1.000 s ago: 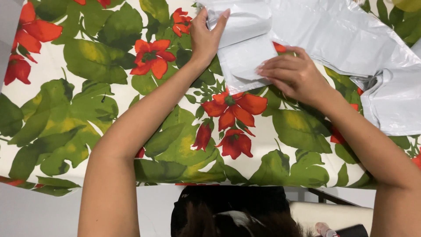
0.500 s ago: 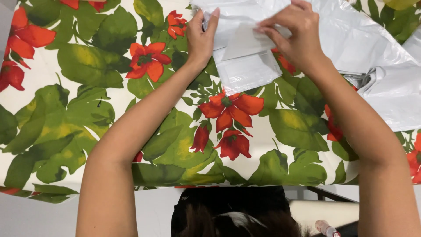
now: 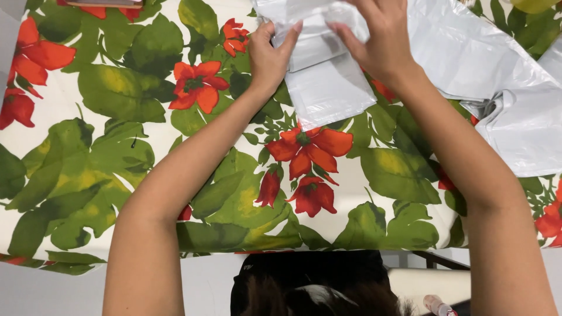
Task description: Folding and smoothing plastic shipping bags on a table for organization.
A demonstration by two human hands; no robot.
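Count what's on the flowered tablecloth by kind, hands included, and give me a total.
Hands: 2, the left hand and right hand, both on the folded grey plastic bag
Grey plastic bags: 2, the folded one and a loose grey bag lying to the right
Tablecloth: 1
Total: 5

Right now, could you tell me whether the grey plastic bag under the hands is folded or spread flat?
Folded: the grey plastic bag shows stacked layers with straight creased edges.

One head camera looks steeply down, close above the floral tablecloth (image 3: 117,146)
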